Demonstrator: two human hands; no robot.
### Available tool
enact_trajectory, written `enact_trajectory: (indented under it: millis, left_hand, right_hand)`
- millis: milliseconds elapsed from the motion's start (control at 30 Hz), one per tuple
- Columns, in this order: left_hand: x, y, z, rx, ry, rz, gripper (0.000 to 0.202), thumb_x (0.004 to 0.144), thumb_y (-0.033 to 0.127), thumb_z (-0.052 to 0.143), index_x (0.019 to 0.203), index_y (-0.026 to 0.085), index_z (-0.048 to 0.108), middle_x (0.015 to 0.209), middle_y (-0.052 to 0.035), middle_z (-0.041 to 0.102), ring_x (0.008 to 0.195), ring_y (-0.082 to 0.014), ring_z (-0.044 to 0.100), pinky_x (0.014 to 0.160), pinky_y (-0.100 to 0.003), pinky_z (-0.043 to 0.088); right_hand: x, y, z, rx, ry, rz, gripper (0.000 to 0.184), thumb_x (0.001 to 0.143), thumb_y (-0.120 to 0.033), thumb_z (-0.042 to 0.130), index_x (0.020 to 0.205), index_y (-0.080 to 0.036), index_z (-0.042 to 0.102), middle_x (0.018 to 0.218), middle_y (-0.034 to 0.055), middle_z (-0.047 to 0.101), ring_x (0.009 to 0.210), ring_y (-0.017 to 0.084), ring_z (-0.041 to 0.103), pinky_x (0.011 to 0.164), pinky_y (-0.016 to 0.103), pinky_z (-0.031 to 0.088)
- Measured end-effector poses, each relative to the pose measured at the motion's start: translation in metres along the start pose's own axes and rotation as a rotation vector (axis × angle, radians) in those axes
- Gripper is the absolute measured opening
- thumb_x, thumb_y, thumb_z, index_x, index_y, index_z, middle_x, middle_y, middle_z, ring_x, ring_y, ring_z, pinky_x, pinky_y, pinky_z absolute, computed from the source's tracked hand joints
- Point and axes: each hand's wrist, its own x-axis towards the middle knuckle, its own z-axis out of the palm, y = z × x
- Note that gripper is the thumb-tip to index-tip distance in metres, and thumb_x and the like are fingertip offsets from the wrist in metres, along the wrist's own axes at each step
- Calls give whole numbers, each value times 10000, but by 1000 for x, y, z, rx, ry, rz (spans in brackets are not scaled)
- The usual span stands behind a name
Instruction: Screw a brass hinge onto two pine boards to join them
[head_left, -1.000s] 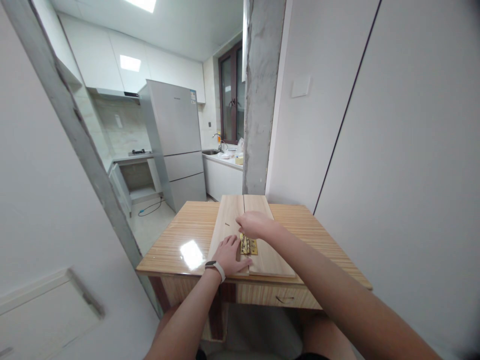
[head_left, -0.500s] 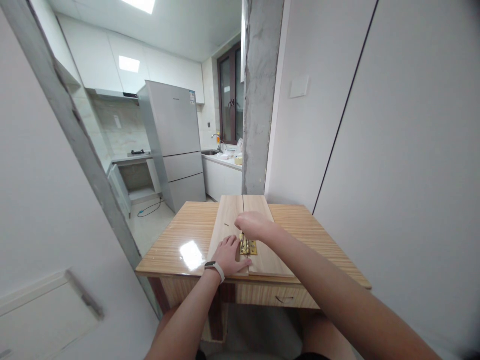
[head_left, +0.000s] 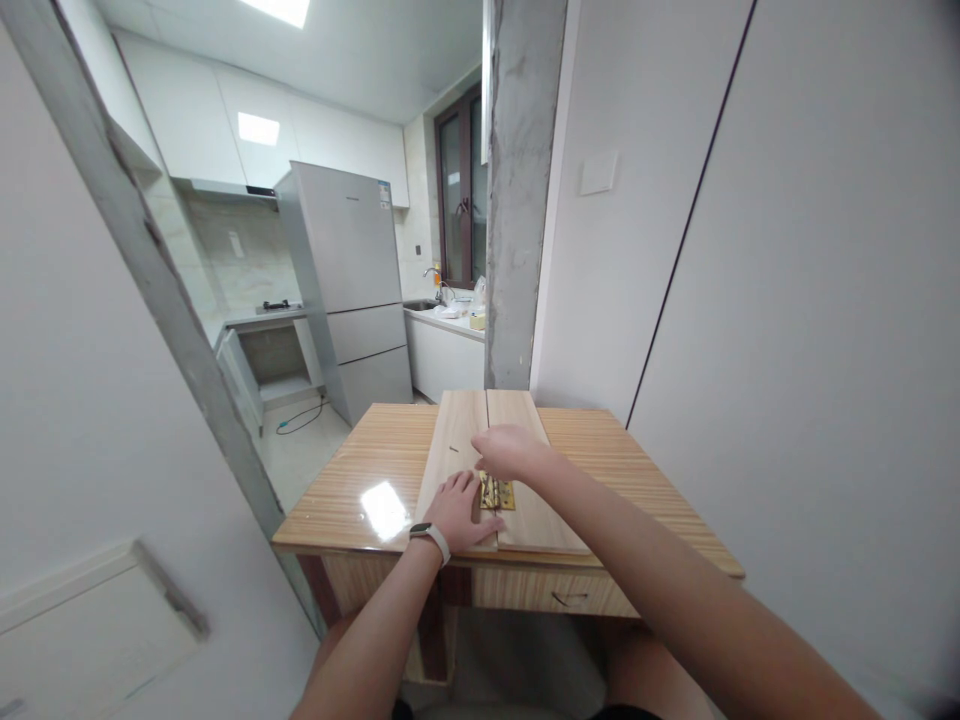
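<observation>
Two pale wooden boards lie side by side on a striped wooden table: the left board and the right board. A brass hinge sits across their seam near the front. My left hand, with a watch on the wrist, lies flat with spread fingers on the left board, its fingertips beside the hinge. My right hand hovers just above the hinge with its fingers curled downward; what they pinch is hidden.
The table stands against a white wall on the right and a bare concrete pillar behind. A drawer is under the front edge. Beyond lie a grey fridge, a kitchen counter with sink and a window.
My right hand has shifted very slightly over the hinge. My left hand and the boards have stayed in place.
</observation>
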Motion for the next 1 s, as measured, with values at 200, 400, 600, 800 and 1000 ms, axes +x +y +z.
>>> enact_trajectory:
  millis: [200,400,600,800,1000]
  left_hand:
    - [0,0,-1,-8,-5,0,869,780,824,511,1447,267,481,1543,-119,414,1428,-375,327,1176,-527,247]
    - [0,-3,3,6,31,15,911,776,843,497,1456,238,472,1520,-137,438,1414,-371,348,1169,-512,273]
    - [1,-4,4,9,32,25,897,784,839,491,1448,236,479,1521,-136,438,1410,-368,356,1164,-508,279]
    - [1,-3,3,3,26,29,924,788,834,491,1469,211,460,1530,-145,428,1416,-373,346,1171,-499,266]
    - [-1,1,-3,-10,3,14,875,788,792,535,1472,252,454,1530,-116,435,1428,-370,336,1184,-506,248]
  right_hand:
    - [-2,4,0,46,4,-98,403,777,-240,695,1171,-168,652,1144,149,675,946,241,686,699,272,474]
    - [-1,3,-6,53,-17,-82,239,767,-167,681,1003,-185,716,1008,112,729,911,238,691,674,263,443]
    - [0,4,-6,63,6,-63,220,797,-150,647,985,-199,752,1027,118,747,949,235,691,745,270,458]
    - [3,1,-2,40,10,4,262,928,-315,573,1003,-143,755,1033,173,739,981,263,696,783,304,483]
    - [1,-2,4,26,62,-40,338,889,-358,620,1174,-179,650,1122,159,684,969,267,696,729,314,504]
